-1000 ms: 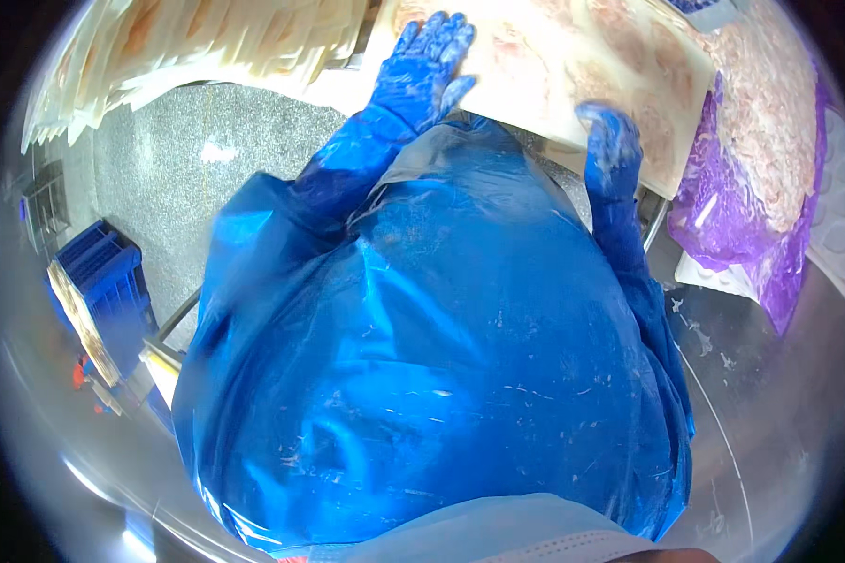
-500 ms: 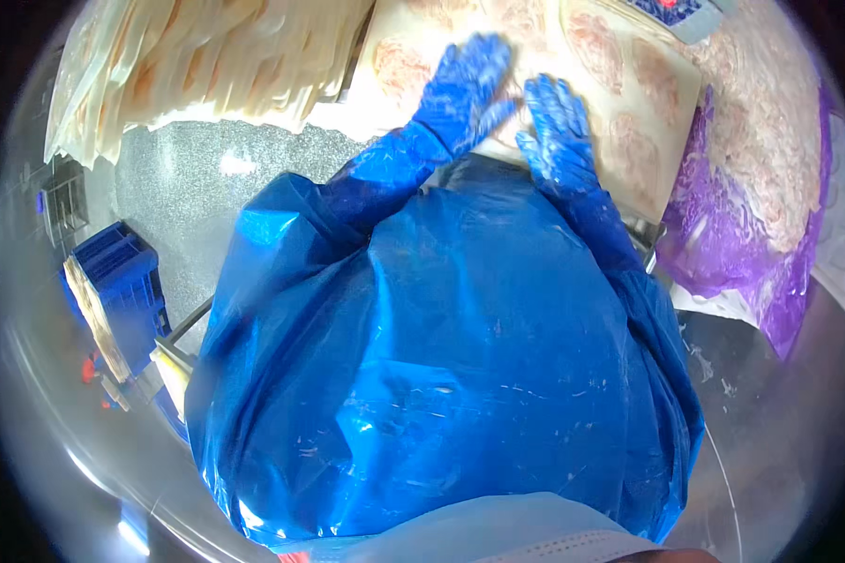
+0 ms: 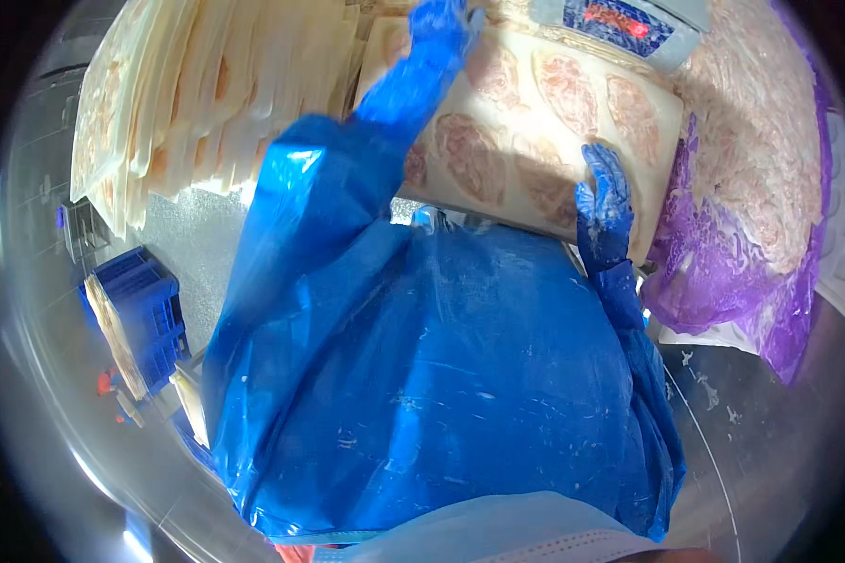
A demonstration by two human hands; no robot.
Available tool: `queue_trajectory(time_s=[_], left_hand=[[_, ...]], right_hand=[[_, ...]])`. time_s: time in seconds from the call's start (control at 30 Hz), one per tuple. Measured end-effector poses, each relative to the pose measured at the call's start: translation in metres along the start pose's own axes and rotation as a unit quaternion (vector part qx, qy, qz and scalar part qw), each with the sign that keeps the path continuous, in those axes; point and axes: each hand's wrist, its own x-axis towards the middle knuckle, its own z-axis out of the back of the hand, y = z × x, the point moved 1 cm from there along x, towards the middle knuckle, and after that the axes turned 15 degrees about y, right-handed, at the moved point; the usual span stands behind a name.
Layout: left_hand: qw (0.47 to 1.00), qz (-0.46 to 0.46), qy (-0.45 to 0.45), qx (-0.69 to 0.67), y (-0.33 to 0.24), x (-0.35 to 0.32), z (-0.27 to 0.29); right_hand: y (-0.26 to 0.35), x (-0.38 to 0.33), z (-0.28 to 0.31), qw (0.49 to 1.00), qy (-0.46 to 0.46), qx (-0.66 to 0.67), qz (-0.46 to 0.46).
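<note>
A pale rectangular slab [image 3: 526, 127] with several oval patches of pinkish minced meat showing in it lies in front of me. My left hand [image 3: 444, 26], in a blue glove, reaches over its far left edge. The fingers there are partly cut off by the picture's top and blurred. My right hand [image 3: 605, 202], gloved in blue with whitish smears on it, rests at the slab's near right part. Its fingers stretch forward and hold nothing.
Many pale sheets [image 3: 197, 94] stand on edge at the left. To the right lies minced meat [image 3: 760, 141] in an open purple bag [image 3: 714, 272]. A scale-like box [image 3: 620, 23] with a red display sits at the far side. Blue crates [image 3: 141, 300] stand lower left.
My left hand has moved away from me to the slab's far edge. The right hand has shifted right and nearer. The whole view has tilted slightly, showing more of the display box.
</note>
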Motion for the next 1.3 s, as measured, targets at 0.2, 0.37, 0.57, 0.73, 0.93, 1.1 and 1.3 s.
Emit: queue_trajectory(time_s=[0.2,0.37,0.57,0.73,0.93,1.1,1.3], left_hand=[[0.994,0.048,0.064,0.080,0.138,0.039,-0.108],[0.983,0.047,0.176,-0.009,0.123,0.058,-0.083],[0.918,0.131,0.271,-0.258,0.122,0.055,0.031],[0.856,0.143,0.278,-0.412,0.041,0.022,0.127],[0.758,0.008,0.267,-0.596,-0.136,-0.047,0.147],[0.876,-0.345,0.196,-0.275,-0.232,-0.116,0.091],[0.580,-0.101,0.327,-0.739,-0.240,-0.151,0.045]], right_hand=[[0.003,0.002,0.016,0.996,0.050,0.070,0.036],[-0.046,-0.031,0.041,0.998,-0.066,-0.012,-0.002],[-0.057,-0.061,0.087,0.975,-0.220,0.033,0.031],[-0.051,-0.080,0.097,0.973,-0.227,-0.008,0.035],[-0.041,-0.094,0.083,0.963,-0.232,-0.106,0.083],[-0.032,-0.099,0.053,0.951,-0.226,0.208,-0.042],[-0.038,-0.087,0.022,0.969,-0.222,0.087,-0.063]])
